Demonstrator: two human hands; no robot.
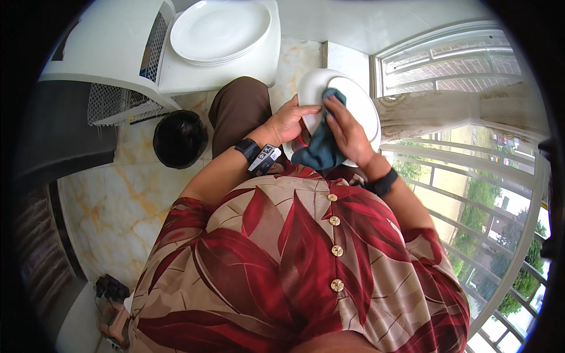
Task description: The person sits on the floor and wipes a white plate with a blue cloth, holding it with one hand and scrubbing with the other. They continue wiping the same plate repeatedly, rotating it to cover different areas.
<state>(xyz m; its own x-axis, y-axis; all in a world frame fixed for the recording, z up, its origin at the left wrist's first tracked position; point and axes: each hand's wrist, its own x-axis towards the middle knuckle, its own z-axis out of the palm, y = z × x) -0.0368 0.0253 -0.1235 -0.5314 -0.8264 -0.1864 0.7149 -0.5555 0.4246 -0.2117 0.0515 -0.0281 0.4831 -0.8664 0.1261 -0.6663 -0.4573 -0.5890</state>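
Note:
My left hand (289,119) grips the near-left rim of a white plate (364,108), thumb on the face towards me. The plate is tilted above my lap, close to the window side. In my right hand (351,132) is a teal cloth (324,143), its upper part pressed flat against the plate under my fingers. The cloth's loose end hangs down towards my shirt. Something red shows partly below the plate, too covered to name. Ahead to the left, a stack of white oval plates (220,31) lies on a white seat-like surface (185,79).
A black bin (181,139) with a dark liner stands on the marbled tile floor (132,198), left of my knee (242,110). White netting (114,106) hangs beside it. To my right are a barred window (481,176) and a gathered curtain (432,108).

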